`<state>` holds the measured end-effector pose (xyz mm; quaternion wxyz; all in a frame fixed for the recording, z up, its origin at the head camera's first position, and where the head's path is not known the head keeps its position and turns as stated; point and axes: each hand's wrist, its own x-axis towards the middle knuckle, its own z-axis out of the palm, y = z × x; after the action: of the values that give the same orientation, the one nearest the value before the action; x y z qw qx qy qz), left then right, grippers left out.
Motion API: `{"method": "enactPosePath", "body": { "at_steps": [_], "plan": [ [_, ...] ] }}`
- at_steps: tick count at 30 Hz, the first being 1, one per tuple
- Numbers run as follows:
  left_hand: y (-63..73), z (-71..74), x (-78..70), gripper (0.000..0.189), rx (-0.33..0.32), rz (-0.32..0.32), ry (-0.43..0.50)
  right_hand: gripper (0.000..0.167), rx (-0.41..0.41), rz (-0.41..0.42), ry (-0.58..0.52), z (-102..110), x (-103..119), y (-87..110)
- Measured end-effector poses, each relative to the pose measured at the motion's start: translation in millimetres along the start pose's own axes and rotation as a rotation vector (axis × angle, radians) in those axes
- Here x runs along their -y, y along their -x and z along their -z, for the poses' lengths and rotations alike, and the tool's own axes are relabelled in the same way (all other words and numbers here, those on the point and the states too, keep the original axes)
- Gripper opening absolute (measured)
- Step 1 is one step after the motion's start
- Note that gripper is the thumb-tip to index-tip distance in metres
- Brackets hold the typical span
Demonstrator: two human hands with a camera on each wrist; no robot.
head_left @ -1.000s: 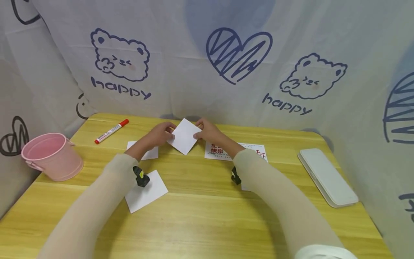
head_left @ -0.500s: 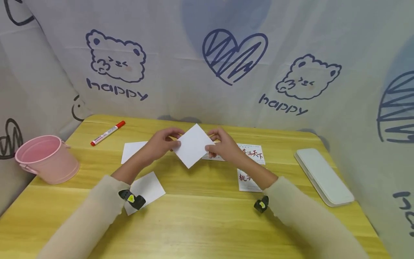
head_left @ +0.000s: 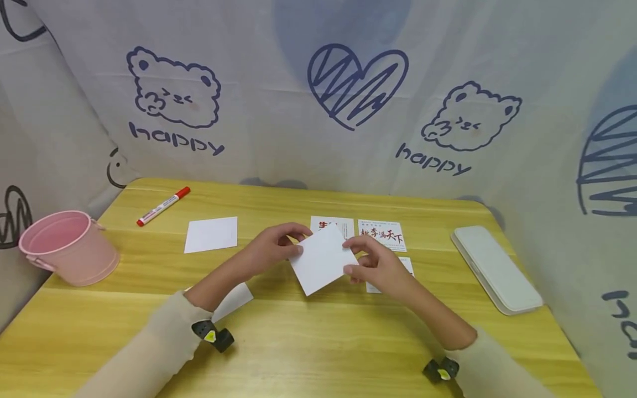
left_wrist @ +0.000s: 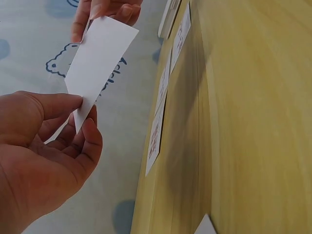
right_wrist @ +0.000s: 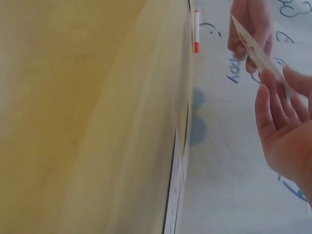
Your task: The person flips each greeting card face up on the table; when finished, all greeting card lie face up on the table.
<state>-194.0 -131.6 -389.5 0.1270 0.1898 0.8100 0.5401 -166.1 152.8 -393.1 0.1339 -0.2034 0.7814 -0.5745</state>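
A white card [head_left: 323,258] is held up above the table, its blank face toward the head camera. My left hand [head_left: 266,251] pinches its left edge between thumb and fingers, and my right hand [head_left: 380,265] pinches the right edge. In the right wrist view, faint print shows on the card's other face [right_wrist: 256,53]. Behind and beside it lie printed cards with red characters: one [head_left: 320,223] partly covered by the held card, one [head_left: 382,236] fully visible, and one [head_left: 374,288] mostly hidden by the right hand.
Two blank white cards lie to the left, a far one [head_left: 211,235] and a nearer one [head_left: 234,303] partly under the left forearm. A red-capped marker [head_left: 163,207] and a pink bucket [head_left: 69,249] stand farther left. A white case [head_left: 496,270] lies at the right.
Both hands have brought the card nearer and to the right, turning it slightly. The printed cards and the far blank card are now less covered by the arms.
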Motion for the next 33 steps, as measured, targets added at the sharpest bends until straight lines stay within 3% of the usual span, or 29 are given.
{"method": "enactPosePath", "body": {
  "at_steps": [5,8,13,19,26,33],
  "plan": [
    [2.4,-7.4,-1.7,0.032,0.014,-0.021,0.001,0.031,0.021,0.083,0.205,6.5,2.0,14.8],
    [3.1,-10.3,-1.3,0.032,0.024,-0.028,0.003,0.03,0.034,0.141,0.233,8.4,3.7,17.9],
    [5.1,-11.2,-1.0,0.035,0.036,-0.052,-0.016,0.027,0.014,0.162,0.245,9.2,5.2,19.8],
    [9.6,-10.6,-6.9,0.035,0.049,-0.131,-0.04,0.017,-0.073,0.088,0.179,9.1,2.6,19.7],
    [19.4,-22.5,-21.7,0.029,0.14,-0.125,0.092,0.017,-0.222,0.067,0.102,11.1,2.3,18.7],
    [18.8,-34.2,-24.0,0.022,0.05,-0.162,-0.033,0.017,-0.278,0.092,0.098,9.8,4.4,18.2]
  ]
}}
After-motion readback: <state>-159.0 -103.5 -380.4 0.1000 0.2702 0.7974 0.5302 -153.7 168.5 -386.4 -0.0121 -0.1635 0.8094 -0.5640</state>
